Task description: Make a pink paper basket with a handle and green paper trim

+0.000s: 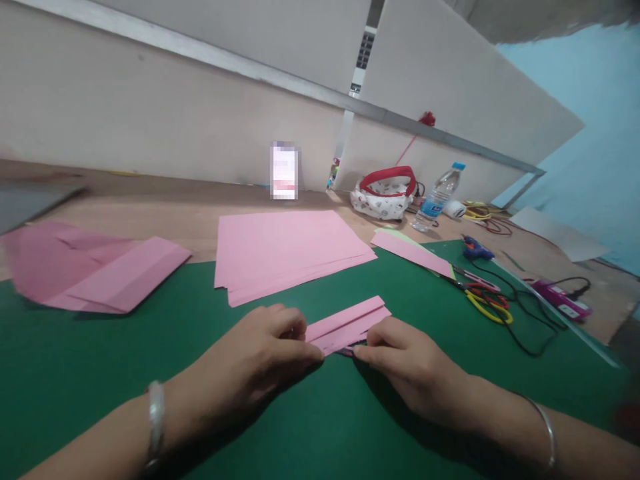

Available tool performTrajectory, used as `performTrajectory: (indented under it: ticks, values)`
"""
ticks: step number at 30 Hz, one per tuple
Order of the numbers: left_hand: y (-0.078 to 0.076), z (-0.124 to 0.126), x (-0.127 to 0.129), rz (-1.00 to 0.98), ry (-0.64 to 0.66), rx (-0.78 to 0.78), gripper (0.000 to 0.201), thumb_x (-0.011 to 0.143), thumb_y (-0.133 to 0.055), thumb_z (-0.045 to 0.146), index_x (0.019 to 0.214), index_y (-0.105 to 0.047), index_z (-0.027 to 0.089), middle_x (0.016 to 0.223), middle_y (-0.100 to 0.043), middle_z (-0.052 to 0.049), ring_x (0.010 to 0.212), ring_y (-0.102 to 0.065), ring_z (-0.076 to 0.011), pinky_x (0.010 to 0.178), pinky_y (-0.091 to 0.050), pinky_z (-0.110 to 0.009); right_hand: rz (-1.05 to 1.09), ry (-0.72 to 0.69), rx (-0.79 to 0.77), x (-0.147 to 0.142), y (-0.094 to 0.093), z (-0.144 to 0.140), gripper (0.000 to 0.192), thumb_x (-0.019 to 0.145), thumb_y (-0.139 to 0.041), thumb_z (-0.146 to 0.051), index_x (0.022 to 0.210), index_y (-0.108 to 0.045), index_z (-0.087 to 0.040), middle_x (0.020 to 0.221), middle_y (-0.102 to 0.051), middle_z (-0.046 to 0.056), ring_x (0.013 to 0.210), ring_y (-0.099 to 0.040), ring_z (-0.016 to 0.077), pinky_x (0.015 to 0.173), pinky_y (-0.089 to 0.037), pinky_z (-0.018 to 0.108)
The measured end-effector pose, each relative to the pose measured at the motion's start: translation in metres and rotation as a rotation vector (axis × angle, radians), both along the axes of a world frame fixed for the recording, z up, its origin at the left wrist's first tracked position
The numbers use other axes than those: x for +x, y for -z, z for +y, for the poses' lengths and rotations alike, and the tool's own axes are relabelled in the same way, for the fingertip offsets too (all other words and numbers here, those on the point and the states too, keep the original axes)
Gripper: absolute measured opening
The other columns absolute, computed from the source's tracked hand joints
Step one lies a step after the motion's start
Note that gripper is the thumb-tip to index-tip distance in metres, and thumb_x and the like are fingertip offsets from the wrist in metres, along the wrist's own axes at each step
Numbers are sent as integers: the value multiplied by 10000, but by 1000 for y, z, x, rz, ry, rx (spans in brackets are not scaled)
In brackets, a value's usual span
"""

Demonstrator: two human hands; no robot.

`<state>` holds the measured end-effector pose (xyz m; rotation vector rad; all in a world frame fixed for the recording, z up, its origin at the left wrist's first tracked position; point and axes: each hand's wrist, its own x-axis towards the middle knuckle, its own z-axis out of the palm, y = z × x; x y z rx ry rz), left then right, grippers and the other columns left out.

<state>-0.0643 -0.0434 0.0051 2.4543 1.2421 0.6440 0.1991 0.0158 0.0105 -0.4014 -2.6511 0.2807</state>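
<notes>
Between my two hands, just above the green mat [200,373], is a folded strip of pink paper [350,323] with a crease along its length. My left hand [270,347] is closed on the strip's left end, thumb along the near edge. At the right end my right hand [410,360] is closed, its fingers curled against the paper and the thumb at the near edge. A small dark, thin thing [345,351] shows under the paper by the right thumb; I cannot make out its kind.
Beyond my hands lies a stack of pink sheets [290,247]. Folded pink paper [135,273] is at the left. Towards the right are scissors [487,303], a glue gun [477,248] with its cord, a power strip [560,300], a water bottle [437,200] and a white pouch [383,202].
</notes>
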Motion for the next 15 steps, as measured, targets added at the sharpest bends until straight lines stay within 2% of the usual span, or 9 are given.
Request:
performTrajectory:
  ticks: [4,9,15]
  values:
    - [0,-3,0,3,16,16,205,971,-467,283,995,-668,310,829,-530,3,728,-467,-149,649,-283,-279,-29,42,2,-4,-1,-5,215,897,-465,-24,968,-636,-132,763,-480,31,683,-431,143,574,-337,266]
    - [0,-6,0,63,8,18,243,990,-432,355,889,-639,278,785,-478,13,699,-413,-147,616,-236,-287,-51,49,-1,-3,-1,-7,208,906,-452,-30,955,-619,-145,766,-472,26,688,-431,144,579,-331,269]
    - [2,-3,1,58,3,23,229,984,-443,353,951,-668,331,820,-510,4,709,-429,-152,616,-244,-289,-46,46,-13,1,0,-7,214,919,-453,-50,981,-616,-173,786,-495,22,698,-451,141,588,-356,259]
